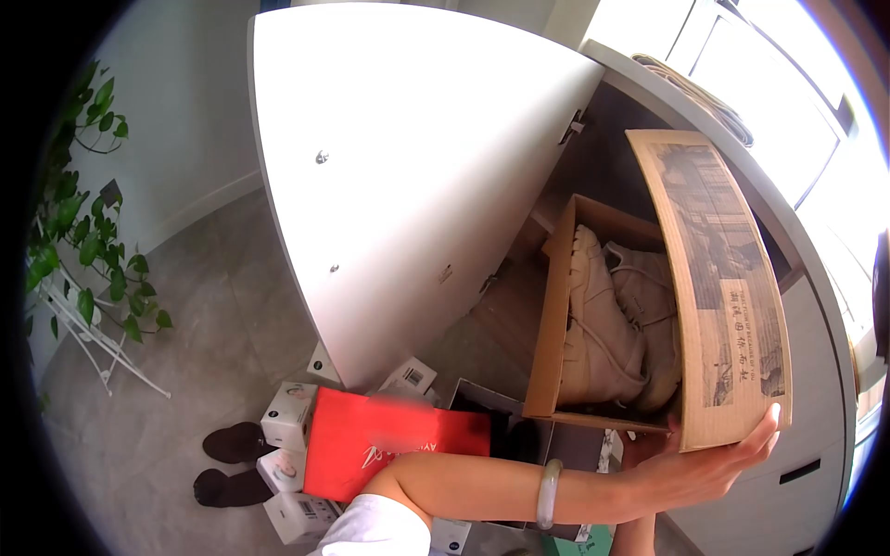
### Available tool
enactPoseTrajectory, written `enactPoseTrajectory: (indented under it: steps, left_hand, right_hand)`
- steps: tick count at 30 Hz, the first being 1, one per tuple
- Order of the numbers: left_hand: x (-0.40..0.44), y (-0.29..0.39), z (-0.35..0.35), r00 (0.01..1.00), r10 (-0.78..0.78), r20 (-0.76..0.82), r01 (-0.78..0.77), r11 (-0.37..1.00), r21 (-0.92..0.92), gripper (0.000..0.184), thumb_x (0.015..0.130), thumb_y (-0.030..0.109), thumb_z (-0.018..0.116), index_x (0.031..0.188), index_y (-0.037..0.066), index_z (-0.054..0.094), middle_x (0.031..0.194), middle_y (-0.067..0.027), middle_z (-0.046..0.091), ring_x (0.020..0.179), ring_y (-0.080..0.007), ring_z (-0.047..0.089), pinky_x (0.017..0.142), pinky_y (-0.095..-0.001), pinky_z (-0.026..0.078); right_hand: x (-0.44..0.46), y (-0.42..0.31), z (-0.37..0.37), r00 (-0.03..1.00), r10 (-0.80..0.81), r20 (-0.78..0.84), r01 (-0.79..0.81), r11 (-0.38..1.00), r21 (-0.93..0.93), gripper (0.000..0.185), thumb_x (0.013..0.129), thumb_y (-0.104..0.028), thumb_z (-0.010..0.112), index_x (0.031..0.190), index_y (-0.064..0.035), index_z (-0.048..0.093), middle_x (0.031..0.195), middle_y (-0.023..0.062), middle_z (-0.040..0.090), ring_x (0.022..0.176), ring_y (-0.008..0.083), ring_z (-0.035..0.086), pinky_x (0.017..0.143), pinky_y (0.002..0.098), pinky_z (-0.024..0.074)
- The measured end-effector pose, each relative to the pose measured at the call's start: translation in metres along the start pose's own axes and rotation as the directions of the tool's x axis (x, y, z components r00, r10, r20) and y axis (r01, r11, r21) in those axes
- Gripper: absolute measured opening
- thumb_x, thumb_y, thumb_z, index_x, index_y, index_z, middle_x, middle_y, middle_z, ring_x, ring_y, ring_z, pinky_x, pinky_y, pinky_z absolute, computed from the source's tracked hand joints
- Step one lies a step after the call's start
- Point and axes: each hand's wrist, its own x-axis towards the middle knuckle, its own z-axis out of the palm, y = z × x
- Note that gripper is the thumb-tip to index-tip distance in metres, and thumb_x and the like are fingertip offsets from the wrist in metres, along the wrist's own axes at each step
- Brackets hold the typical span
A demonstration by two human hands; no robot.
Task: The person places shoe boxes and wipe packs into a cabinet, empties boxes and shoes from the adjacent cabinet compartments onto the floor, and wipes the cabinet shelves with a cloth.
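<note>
A brown cardboard shoe box [547, 324] stands tilted at the cabinet opening, with a pair of beige lace-up shoes [603, 343] inside. Its printed lid [723, 278] is raised on the right side. My left hand [700, 473], with a pale bangle on the wrist, grips the lid's lower edge, fingertips at its near right corner. Behind and below it, my right hand [640, 451] is at the box's near end, mostly hidden by the left hand and forearm; its fingers cannot be made out.
A white cabinet door [408, 176] stands open on the left. On the floor are a red box [394, 440], small white boxes [288, 417], dark shoes or socks [235, 443] and a green box [579, 540]. A plant [93, 241] is at far left. Folded cloth [695, 93] lies atop the cabinet.
</note>
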Motion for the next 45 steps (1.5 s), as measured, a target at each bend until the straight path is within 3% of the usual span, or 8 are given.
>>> enactPoseTrajectory:
  steps: [6,11,13,17,23,29,35,45]
  left_hand:
    - [-0.001,-0.004,-0.007,0.998,-0.035,0.052,0.037,0.999,-0.028,0.033,0.083,0.029,0.06,0.114,0.017,0.066,0.127,-0.0018,0.057,0.125,-0.0126,0.047,0.099,-0.0439,0.035]
    - [-0.023,-0.019,-0.013,0.967,-0.198,0.161,0.238,0.927,-0.291,0.032,0.083,0.027,0.061,0.112,0.017,0.066,0.126,-0.0013,0.058,0.124,-0.0114,0.047,0.097,-0.043,0.036]
    - [-0.047,-0.03,-0.01,0.9,-0.376,0.22,0.415,0.585,-0.697,0.034,0.08,0.028,0.07,0.11,0.013,0.066,0.131,-0.0095,0.054,0.125,-0.0183,0.046,0.098,-0.0429,0.035]
    - [-0.078,-0.074,0.011,0.559,-0.611,0.561,0.688,-0.036,-0.725,0.078,0.08,0.044,0.074,0.138,0.003,0.042,0.147,-0.0245,0.031,0.132,-0.0341,0.037,0.112,-0.0467,0.023]
    - [-0.12,-0.076,0.066,0.334,-0.136,0.933,0.546,-0.779,-0.309,0.105,0.081,0.047,0.067,0.152,-0.001,0.006,0.153,-0.022,0.021,0.144,-0.0304,0.018,0.117,-0.0388,0.016]
    - [-0.153,-0.081,0.082,0.304,-0.017,0.953,0.526,-0.83,-0.183,0.089,0.087,0.048,0.056,0.153,0.005,0.015,0.153,-0.0149,0.024,0.141,-0.0242,0.024,0.114,-0.0369,0.023]
    - [-0.162,-0.081,0.072,0.195,-0.105,0.975,0.455,-0.871,-0.185,0.056,0.094,0.047,0.045,0.121,-0.001,0.055,0.11,-0.0108,0.064,0.096,-0.0196,0.063,0.082,-0.0323,0.052]
    - [-0.149,-0.082,0.061,0.234,-0.091,0.968,0.568,-0.795,-0.212,0.062,0.093,0.043,0.048,0.137,-0.001,0.043,0.127,-0.0121,0.055,0.115,-0.0175,0.054,0.095,-0.0307,0.044]
  right_hand:
    - [-0.004,-0.028,-0.019,0.96,0.242,0.14,-0.255,0.964,0.08,0.043,0.091,-0.028,0.053,0.133,-0.0204,0.048,0.131,0.0116,0.055,0.11,0.0321,0.062,0.085,0.0425,0.0576]
    - [-0.048,0.048,0.029,0.485,0.136,0.864,-0.867,0.205,0.455,0.041,0.094,-0.029,0.053,0.131,-0.0103,0.05,0.126,0.0098,0.058,0.109,0.0255,0.061,0.086,0.0386,0.0544]
    - [-0.083,0.126,0.08,0.221,-0.332,0.917,-0.974,-0.033,0.223,0.041,0.098,-0.026,0.052,0.133,-0.0047,0.048,0.127,0.0061,0.056,0.109,0.0202,0.059,0.088,0.0338,0.0516]
    - [-0.108,0.136,0.078,0.101,-0.144,0.984,-0.983,-0.165,0.077,0.049,0.101,-0.033,0.048,0.142,-0.0079,0.04,0.137,0.0055,0.05,0.123,0.0177,0.051,0.099,0.0353,0.0467]
    - [-0.111,0.138,0.072,0.05,-0.213,0.976,-0.98,-0.198,0.007,0.052,0.095,-0.032,0.058,0.137,-0.0053,0.043,0.127,0.0043,0.055,0.112,0.0161,0.058,0.089,0.0308,0.0525]
    - [-0.085,0.131,0.067,0.0,-0.495,0.869,-0.984,0.157,0.089,0.087,0.08,-0.025,0.075,0.149,-0.002,0.028,0.146,0.0089,0.041,0.132,0.0222,0.043,0.109,0.0354,0.0359]
    - [-0.07,0.13,0.063,0.025,-0.707,0.707,-0.978,-0.162,-0.128,0.107,0.077,-0.047,0.07,0.155,-0.0036,0.011,0.16,0.0101,0.018,0.146,0.0225,0.017,0.118,0.0384,0.0132]
    - [-0.08,0.13,0.063,-0.118,-0.591,0.798,-0.955,-0.153,-0.255,0.095,0.088,-0.073,0.045,0.15,-0.0031,0.028,0.15,0.0131,0.039,0.136,0.0262,0.04,0.11,0.0424,0.0346]
